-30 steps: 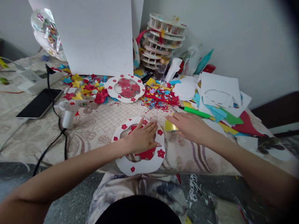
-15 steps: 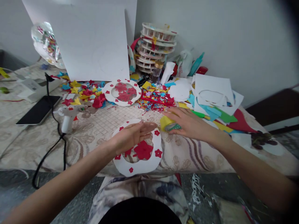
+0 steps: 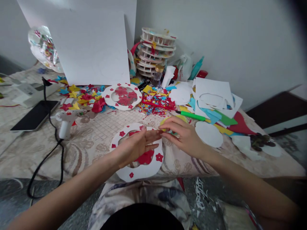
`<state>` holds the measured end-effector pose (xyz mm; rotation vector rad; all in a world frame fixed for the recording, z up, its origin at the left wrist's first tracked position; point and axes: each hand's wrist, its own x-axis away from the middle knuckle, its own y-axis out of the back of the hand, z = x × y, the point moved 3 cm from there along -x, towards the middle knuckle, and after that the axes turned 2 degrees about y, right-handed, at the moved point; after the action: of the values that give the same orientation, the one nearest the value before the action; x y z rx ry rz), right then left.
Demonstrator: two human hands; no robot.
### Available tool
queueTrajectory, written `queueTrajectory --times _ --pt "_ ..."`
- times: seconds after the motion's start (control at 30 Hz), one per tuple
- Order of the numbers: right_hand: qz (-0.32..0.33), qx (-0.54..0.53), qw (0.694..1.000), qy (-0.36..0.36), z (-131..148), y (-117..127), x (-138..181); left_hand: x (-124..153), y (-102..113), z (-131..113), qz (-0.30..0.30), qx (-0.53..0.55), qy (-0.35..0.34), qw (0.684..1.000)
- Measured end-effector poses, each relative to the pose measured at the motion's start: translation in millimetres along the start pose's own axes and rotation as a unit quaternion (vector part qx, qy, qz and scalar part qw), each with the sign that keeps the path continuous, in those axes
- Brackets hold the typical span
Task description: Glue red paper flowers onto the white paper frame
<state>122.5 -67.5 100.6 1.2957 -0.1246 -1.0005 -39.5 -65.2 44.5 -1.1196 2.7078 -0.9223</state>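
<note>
My left hand (image 3: 134, 145) is stretched out flat, palm turned inward, above a white paper ring (image 3: 136, 174) with red flower cutouts around its rim and red flowers in its clear centre. At its fingertips is my right hand (image 3: 183, 135), thumb and forefinger pinched together; whatever they hold is too small to make out. Behind the right hand a round yellow thing (image 3: 179, 118) rests on the tablecloth, partly hidden by the fingers. A green pen-like tool (image 3: 193, 116) lies just beyond it.
A white glue gun (image 3: 65, 123) with a black cord and a phone (image 3: 35, 115) lie at left. Behind are a second decorated ring (image 3: 110, 103), paper scraps (image 3: 155, 107) and stacked white rings (image 3: 157, 48). A white paper disc (image 3: 209, 134) lies at right.
My right hand has moved from the yellow round thing over to the left hand's fingertips. The yellow thing, tilted up before, now lies lower behind the hand; the green tool is more exposed.
</note>
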Motion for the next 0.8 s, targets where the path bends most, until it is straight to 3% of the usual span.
queueTrajectory --times 0.23,0.53,0.7,0.8 --pt "-0.005 -0.078 0.997 -0.015 -4 -1 -2 2 -7 2 0.022 0.021 -0.023 0.999" --pt "0.002 -0.011 0.999 0.034 -1 0 12 5 -20 2 0.052 0.008 -0.027 0.998" --pt "-0.015 -0.122 0.991 -0.047 -3 4 21 3 -17 6 0.062 0.049 -0.003 0.997" --pt "-0.032 -0.266 0.95 -0.162 -10 2 34 3 -16 4 0.061 0.049 -0.005 0.997"
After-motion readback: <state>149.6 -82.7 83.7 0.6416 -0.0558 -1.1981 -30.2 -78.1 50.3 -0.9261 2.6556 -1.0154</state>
